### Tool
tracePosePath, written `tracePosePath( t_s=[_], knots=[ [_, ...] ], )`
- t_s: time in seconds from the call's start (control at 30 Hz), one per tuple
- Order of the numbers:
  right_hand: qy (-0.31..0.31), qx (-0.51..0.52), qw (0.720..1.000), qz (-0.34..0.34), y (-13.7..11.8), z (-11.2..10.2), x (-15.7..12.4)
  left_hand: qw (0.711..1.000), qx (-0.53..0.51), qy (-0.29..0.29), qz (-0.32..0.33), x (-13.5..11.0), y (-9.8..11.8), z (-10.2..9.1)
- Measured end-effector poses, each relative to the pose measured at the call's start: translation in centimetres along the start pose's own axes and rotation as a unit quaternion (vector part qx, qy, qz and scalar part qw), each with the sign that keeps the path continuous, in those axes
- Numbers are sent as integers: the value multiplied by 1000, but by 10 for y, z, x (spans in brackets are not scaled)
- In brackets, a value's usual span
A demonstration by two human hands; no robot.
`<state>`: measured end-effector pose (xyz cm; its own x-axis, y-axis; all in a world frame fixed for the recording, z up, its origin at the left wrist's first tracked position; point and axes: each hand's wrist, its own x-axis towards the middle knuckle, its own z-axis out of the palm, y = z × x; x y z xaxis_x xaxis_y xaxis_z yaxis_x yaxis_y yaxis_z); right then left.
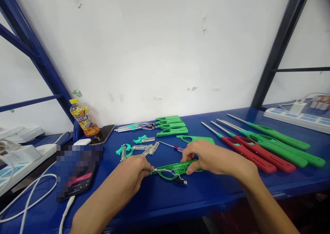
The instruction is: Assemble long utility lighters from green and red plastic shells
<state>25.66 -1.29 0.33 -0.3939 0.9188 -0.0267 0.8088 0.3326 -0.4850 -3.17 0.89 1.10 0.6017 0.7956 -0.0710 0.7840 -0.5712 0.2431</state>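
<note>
An opened green lighter casing (177, 167) lies in front of me with its inside facing up. Its front end, by the metal tube, is pinched in the fingers of my left hand (132, 168). My right hand (210, 156) grips the handle end between thumb and fingers. White wires run out of the casing to a small black part (179, 181) at its near side. Just beyond my right fingers is a screwdriver (177, 148) with a clear purplish handle. Clear lighter fuel tanks (154, 148) and teal trigger pieces (140, 139) lie beyond my left hand.
Green casing halves (172, 131) and metal tubes with wires (134, 126) lie near the wall. Assembled red lighters (247, 155) and green lighters (281, 137) are at right. Phones (84, 182), a drink bottle (84, 118), cables and power strips (299, 118) sit around the blue table.
</note>
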Motion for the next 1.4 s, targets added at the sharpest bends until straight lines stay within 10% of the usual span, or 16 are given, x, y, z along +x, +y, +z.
tracePosePath(
  t_s=[0.43,1.4],
  knots=[
    [5,5,1000,22,-3,2,1,997,-15,73,35,0,-14,20],
    [9,0,1000,11,-3,2,1,999,12,32,21,2,-17,18]
  ],
)
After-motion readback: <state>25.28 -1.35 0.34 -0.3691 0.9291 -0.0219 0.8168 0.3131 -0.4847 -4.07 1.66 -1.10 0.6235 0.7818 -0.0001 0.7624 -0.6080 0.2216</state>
